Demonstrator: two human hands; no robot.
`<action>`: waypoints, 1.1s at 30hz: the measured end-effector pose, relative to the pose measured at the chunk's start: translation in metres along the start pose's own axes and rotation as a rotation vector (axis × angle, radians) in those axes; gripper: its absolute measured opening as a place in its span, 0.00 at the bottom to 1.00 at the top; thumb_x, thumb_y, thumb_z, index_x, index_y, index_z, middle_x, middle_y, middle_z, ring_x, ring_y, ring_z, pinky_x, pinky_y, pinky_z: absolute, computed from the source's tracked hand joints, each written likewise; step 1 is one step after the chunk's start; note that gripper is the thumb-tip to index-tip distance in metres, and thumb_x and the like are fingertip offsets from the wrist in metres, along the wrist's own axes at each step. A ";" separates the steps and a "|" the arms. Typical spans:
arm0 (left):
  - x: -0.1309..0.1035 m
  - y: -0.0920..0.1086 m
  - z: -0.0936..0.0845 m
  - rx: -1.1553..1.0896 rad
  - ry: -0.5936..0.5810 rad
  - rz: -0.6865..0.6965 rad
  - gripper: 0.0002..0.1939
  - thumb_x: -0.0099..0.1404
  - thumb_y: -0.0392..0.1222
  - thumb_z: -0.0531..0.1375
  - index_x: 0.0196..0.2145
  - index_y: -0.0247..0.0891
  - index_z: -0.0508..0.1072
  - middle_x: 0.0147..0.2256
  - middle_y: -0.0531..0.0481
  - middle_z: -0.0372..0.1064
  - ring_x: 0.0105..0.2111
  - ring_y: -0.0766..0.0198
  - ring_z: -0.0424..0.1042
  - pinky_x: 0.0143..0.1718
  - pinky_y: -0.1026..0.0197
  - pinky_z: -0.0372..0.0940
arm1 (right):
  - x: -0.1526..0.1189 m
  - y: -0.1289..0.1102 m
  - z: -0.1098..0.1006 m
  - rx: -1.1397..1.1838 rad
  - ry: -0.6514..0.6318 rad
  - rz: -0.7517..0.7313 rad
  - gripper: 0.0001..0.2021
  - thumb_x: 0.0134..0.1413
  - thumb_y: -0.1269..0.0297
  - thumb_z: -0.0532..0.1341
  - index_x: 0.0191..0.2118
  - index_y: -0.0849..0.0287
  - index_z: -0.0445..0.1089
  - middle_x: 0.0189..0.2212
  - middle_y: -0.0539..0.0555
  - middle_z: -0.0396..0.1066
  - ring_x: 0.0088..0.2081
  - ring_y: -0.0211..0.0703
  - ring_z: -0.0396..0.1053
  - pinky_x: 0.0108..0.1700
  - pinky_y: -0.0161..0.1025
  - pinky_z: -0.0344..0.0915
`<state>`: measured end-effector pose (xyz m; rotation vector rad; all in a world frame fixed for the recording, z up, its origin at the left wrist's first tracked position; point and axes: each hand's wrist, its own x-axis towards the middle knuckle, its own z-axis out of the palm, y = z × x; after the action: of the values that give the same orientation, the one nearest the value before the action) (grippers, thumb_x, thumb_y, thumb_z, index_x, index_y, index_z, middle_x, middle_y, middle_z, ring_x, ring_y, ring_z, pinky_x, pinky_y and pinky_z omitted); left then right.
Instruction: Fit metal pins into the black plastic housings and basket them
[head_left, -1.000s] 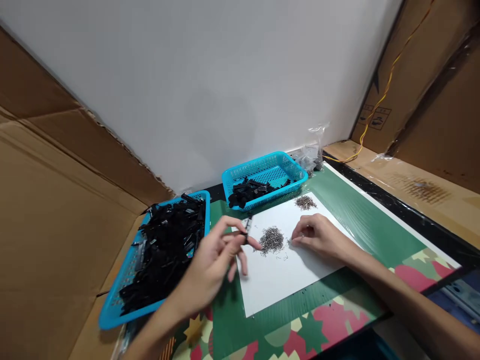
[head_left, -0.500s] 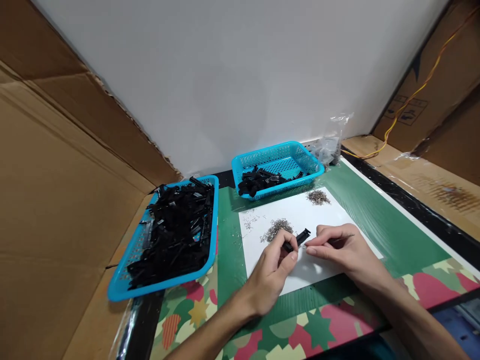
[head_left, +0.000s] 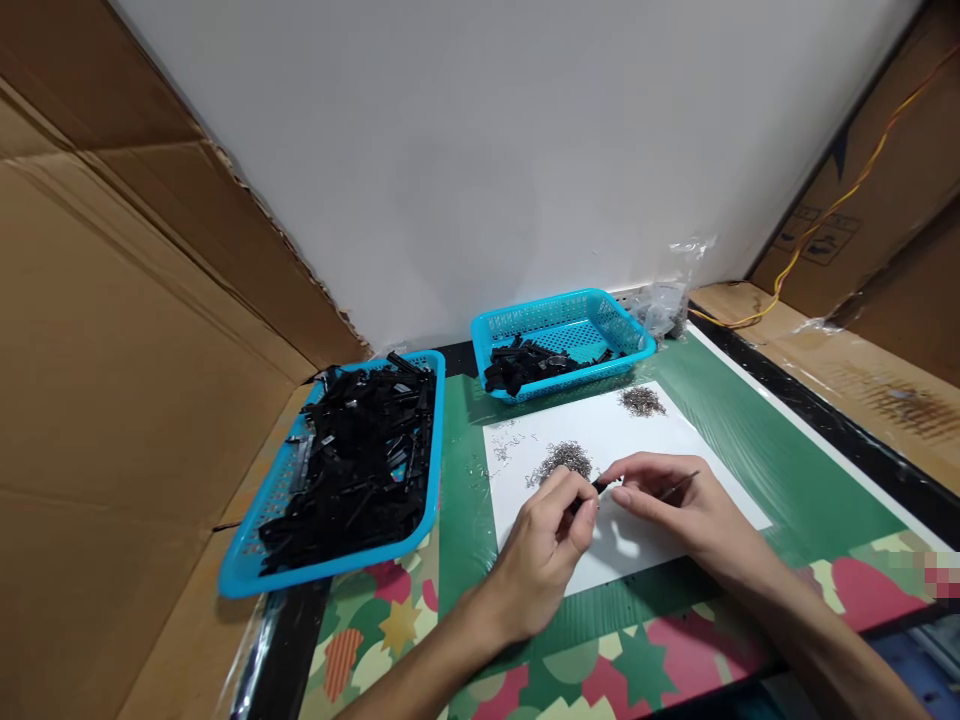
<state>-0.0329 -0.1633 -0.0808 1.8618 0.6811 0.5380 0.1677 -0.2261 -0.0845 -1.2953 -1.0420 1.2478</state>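
Note:
Over the white sheet, my left hand is closed on a small black part, most of it hidden by the fingers. My right hand is just right of it, its fingertips close to the part's far end. A thin dark tool lies across the right hand, held within its curled fingers. Behind the left hand sits a pile of tiny metal pieces. Another such pile lies near the sheet's far right corner, and loose pieces are scattered at its far left.
A blue basket heaped with black parts stands on the left. A second blue basket with fewer black parts is behind the sheet. Clear plastic bags lie beside it. Cardboard walls the left side; a yellow wire hangs at right.
My right fingertips have moved up to the black part, and more of it is now covered. The thin tool now shows across my right hand. The whole view has shifted slightly.

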 end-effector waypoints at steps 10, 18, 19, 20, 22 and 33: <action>0.002 0.003 0.002 0.066 -0.055 -0.029 0.16 0.82 0.49 0.49 0.38 0.40 0.65 0.37 0.53 0.61 0.36 0.65 0.61 0.39 0.61 0.56 | -0.010 -0.003 0.000 -0.112 -0.095 0.034 0.18 0.65 0.47 0.66 0.37 0.59 0.79 0.27 0.50 0.68 0.31 0.38 0.60 0.32 0.36 0.54; 0.001 0.006 0.001 0.117 -0.084 -0.054 0.15 0.81 0.51 0.50 0.41 0.41 0.68 0.39 0.52 0.65 0.37 0.64 0.65 0.40 0.61 0.58 | -0.011 0.005 -0.005 -0.119 -0.070 0.055 0.17 0.61 0.48 0.68 0.36 0.60 0.77 0.24 0.48 0.64 0.28 0.38 0.57 0.30 0.36 0.51; 0.002 0.007 0.001 0.127 -0.106 -0.057 0.13 0.80 0.51 0.52 0.43 0.41 0.69 0.40 0.52 0.66 0.36 0.64 0.65 0.40 0.61 0.59 | -0.011 0.006 -0.010 -0.128 -0.051 0.060 0.18 0.62 0.47 0.67 0.35 0.60 0.77 0.24 0.48 0.64 0.28 0.38 0.57 0.30 0.36 0.51; 0.002 0.007 0.001 0.140 -0.127 -0.059 0.12 0.80 0.51 0.53 0.45 0.41 0.70 0.41 0.52 0.67 0.36 0.64 0.66 0.40 0.61 0.59 | -0.012 0.006 -0.015 -0.158 -0.032 0.065 0.19 0.62 0.47 0.66 0.34 0.61 0.77 0.24 0.49 0.65 0.28 0.38 0.58 0.30 0.36 0.51; 0.002 0.007 0.000 0.172 -0.154 -0.066 0.12 0.80 0.50 0.52 0.47 0.42 0.71 0.42 0.51 0.70 0.36 0.63 0.67 0.39 0.61 0.60 | -0.013 0.004 -0.026 -0.263 0.005 0.077 0.19 0.64 0.47 0.64 0.33 0.60 0.76 0.24 0.50 0.67 0.28 0.39 0.60 0.30 0.37 0.53; 0.004 0.005 0.003 0.266 -0.196 -0.126 0.25 0.76 0.51 0.58 0.68 0.45 0.68 0.55 0.45 0.78 0.50 0.51 0.78 0.50 0.55 0.68 | -0.006 -0.013 -0.036 -0.744 -0.066 0.109 0.10 0.63 0.60 0.61 0.32 0.57 0.74 0.26 0.51 0.72 0.28 0.41 0.66 0.30 0.37 0.56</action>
<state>-0.0273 -0.1641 -0.0768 2.0686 0.7599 0.1863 0.2039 -0.2345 -0.0723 -1.8933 -1.5846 1.0109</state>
